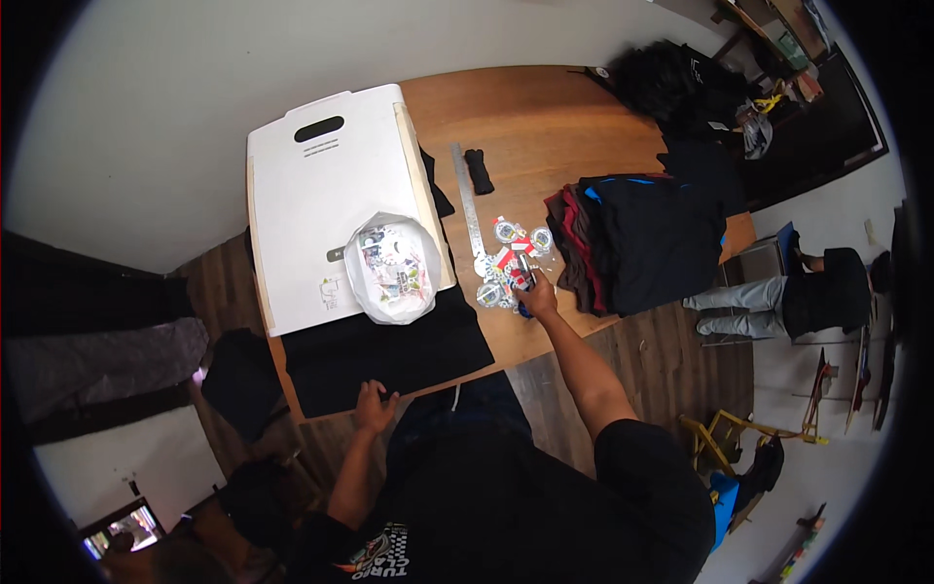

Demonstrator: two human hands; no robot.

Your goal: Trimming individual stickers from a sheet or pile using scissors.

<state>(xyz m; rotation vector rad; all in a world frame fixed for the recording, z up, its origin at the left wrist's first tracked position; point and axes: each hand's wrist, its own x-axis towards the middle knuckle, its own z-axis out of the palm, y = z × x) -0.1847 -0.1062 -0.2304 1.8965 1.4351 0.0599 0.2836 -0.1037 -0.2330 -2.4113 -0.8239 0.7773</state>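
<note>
A black cloth (399,343) lies spread along the near side of the wooden table, partly under a white board. At its front edge is my left hand (373,409), fingers apart and resting against the fabric. My right hand (538,297) reaches over a cluster of small items and closes on a small dark and silvery object (526,269), too small to name. Around it lie clear round rolls (505,232) that look like tape, plus red and white pieces (504,257). A metal ruler (468,200) runs beside the cluster, near a rolled black cloth (479,171).
On the white board (321,209) sits a white plastic bag (393,271) with printed pieces inside. A stack of folded dark garments (642,243) occupies the table's right side. Black items (671,83) are heaped at the far right corner. Another person (817,292) stands beyond, at right.
</note>
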